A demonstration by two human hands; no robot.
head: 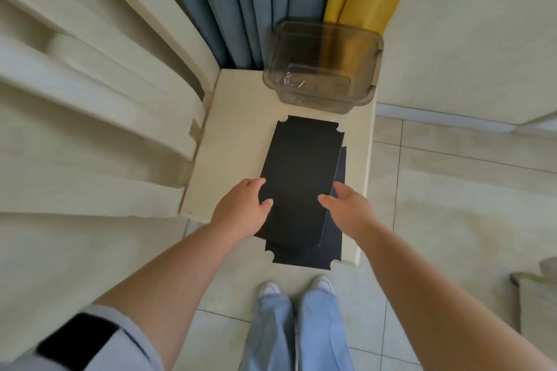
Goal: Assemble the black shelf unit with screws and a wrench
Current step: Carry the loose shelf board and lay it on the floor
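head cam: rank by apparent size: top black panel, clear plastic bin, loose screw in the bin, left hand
1. top black panel and clear plastic bin: look alike, so no ranking
2. left hand, nearer the camera
3. loose screw

Left grip (241,208) curled, right grip (346,205) loosely extended.
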